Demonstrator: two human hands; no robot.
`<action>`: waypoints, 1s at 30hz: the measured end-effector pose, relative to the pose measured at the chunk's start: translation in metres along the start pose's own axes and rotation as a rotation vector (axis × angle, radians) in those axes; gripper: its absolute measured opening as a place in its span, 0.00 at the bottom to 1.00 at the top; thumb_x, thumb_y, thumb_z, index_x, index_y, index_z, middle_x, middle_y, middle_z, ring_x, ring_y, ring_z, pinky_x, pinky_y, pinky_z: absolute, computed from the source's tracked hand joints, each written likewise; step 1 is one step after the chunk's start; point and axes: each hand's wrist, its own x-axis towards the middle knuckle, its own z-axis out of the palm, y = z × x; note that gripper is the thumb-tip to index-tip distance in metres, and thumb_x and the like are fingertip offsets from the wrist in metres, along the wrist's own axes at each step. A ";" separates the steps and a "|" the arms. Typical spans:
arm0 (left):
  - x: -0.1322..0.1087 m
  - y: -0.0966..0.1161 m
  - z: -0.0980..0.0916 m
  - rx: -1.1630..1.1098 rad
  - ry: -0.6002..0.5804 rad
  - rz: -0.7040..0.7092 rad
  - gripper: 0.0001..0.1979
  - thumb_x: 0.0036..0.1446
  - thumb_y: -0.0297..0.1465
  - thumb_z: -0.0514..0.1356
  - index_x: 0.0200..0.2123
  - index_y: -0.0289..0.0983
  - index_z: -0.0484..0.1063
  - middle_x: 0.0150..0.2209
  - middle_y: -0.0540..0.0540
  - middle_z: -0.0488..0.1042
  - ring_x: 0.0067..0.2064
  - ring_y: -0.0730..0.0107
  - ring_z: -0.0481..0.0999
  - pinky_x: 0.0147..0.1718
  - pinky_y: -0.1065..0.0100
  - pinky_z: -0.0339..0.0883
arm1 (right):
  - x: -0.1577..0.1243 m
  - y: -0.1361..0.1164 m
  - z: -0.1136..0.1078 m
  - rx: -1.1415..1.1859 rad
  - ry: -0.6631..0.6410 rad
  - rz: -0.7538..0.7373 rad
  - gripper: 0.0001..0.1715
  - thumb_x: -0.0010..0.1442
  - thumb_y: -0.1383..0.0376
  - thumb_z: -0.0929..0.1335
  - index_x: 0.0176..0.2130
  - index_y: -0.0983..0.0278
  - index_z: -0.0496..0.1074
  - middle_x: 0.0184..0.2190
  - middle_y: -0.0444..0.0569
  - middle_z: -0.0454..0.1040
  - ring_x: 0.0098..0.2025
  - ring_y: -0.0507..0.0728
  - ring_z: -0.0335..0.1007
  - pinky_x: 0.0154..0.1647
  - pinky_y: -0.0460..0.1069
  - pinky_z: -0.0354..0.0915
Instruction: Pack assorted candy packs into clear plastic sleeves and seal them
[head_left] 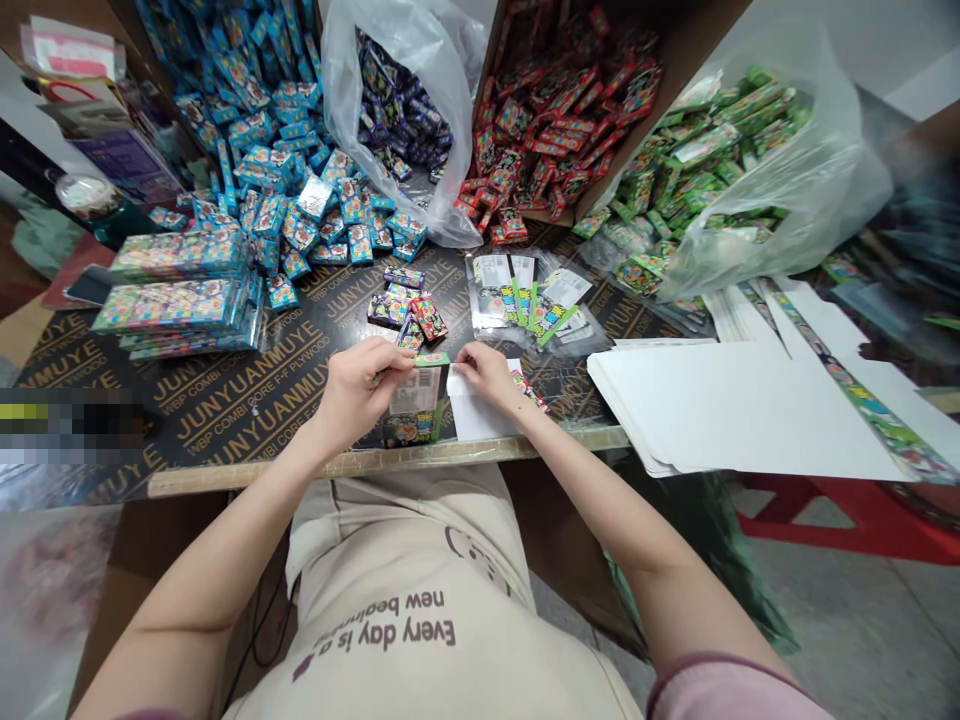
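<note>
My left hand (360,388) is closed around a small green-edged carton (417,402) that stands on the plywood table (247,390) near its front edge. My right hand (486,372) pinches the carton's white flap from the right side. Just beyond my hands lie a few loose small packets (409,305), purple and red. Clear sleeves with printed cards (525,300) lie to the right of them.
Blue packets (285,150) are heaped at the back left, with stacked packs (180,290) in front. A bag of purple packets (397,110), a box of red ones (555,110) and a bag of green ones (720,150) line the back. Flat white card blanks (735,410) lie right.
</note>
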 end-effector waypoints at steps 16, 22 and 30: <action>-0.003 0.002 -0.006 -0.078 0.071 -0.137 0.03 0.52 0.25 0.64 0.27 0.37 0.75 0.31 0.45 0.80 0.35 0.65 0.80 0.36 0.65 0.73 | 0.015 -0.146 -0.066 0.573 -0.463 -0.102 0.12 0.50 0.59 0.74 0.25 0.64 0.72 0.38 0.50 0.77 0.44 0.56 0.72 0.43 0.51 0.65; -0.004 0.008 -0.007 -0.049 0.089 -0.081 0.03 0.51 0.24 0.61 0.27 0.36 0.75 0.32 0.44 0.81 0.34 0.66 0.80 0.35 0.66 0.72 | 0.022 -0.156 -0.053 0.517 -0.593 -0.087 0.12 0.48 0.61 0.74 0.23 0.65 0.71 0.26 0.46 0.76 0.32 0.52 0.71 0.35 0.48 0.64; -0.006 0.008 0.002 0.017 0.157 -0.116 0.07 0.51 0.31 0.67 0.25 0.36 0.72 0.29 0.46 0.79 0.32 0.68 0.79 0.33 0.68 0.71 | 0.029 -0.151 -0.053 0.450 -0.584 -0.078 0.10 0.45 0.62 0.74 0.22 0.65 0.72 0.19 0.42 0.72 0.22 0.48 0.63 0.25 0.46 0.59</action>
